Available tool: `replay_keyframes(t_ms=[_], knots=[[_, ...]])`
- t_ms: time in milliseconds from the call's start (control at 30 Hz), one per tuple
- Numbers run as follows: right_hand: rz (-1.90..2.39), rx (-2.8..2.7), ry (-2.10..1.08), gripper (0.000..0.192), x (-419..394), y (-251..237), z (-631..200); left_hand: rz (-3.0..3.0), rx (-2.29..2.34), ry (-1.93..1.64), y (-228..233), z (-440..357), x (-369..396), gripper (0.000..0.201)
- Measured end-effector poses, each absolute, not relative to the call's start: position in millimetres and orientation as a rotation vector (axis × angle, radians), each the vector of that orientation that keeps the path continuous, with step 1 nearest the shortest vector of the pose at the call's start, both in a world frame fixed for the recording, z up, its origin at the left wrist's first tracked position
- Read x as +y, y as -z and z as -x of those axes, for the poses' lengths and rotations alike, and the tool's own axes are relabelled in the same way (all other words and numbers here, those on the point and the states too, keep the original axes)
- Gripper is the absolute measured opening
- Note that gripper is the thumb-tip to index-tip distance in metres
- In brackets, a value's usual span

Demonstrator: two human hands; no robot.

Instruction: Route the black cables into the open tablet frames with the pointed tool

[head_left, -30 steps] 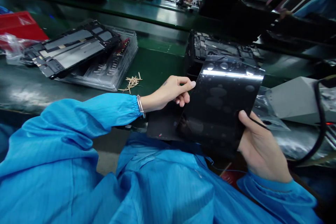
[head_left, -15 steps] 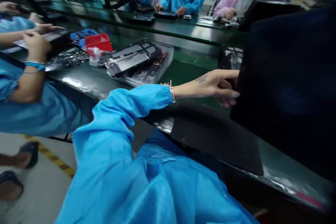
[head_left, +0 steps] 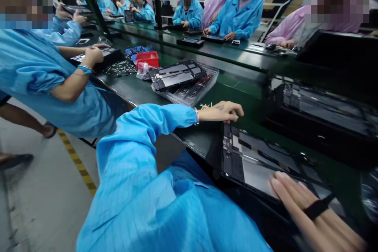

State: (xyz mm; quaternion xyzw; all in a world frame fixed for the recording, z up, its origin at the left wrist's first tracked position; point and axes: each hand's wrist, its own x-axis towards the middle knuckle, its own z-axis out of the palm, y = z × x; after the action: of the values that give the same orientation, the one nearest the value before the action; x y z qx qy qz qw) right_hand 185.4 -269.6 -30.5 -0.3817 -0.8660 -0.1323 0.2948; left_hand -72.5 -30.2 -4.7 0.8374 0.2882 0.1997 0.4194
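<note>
The opened tablet (head_left: 260,163) is lying face-down on the bench (head_left: 236,90), at about five o'clock from the tray of parts (head_left: 189,86). The right hand (head_left: 313,212) is pressing flat on its lower edge, fingers straight, closed on nothing. The left hand (head_left: 221,112) is resting at the tablet's eleven o'clock corner, fingers curled loosely, its grip empty. Steadying it well seems to call for light, even pressure on the frame, keeping fingertips off the exposed boards and cables.
</note>
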Motion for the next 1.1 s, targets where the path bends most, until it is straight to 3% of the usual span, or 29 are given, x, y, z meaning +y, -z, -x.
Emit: replay_keyframes(t_ms=[133, 500, 633, 767, 900, 1100], knots=[[0.982, -2.467, 0.41, 0.062, -266, 50, -201, -2.262, 0.91, -0.397, 9, 110, -43, 0.021], [0.902, -2.486, 0.238, 0.059, -255, 62, -174, -2.088, 1.148, -0.414, 28, 124, -86, 0.053], [0.856, -2.405, 0.307, 0.062, -251, 60, -160, -1.883, 1.043, -0.466, 11, 122, -109, 0.073], [0.807, -2.312, 0.335, 0.059, -238, 48, -135, -1.473, 1.073, -0.795, -26, 141, -124, 0.082], [0.697, -2.283, 0.312, 0.047, -214, 31, -126, -1.458, 1.368, -1.123, -79, 178, -87, 0.068], [0.715, -2.273, 0.196, 0.038, -180, 33, -152, -1.711, 1.525, -1.23, -137, 176, 62, 0.032]])
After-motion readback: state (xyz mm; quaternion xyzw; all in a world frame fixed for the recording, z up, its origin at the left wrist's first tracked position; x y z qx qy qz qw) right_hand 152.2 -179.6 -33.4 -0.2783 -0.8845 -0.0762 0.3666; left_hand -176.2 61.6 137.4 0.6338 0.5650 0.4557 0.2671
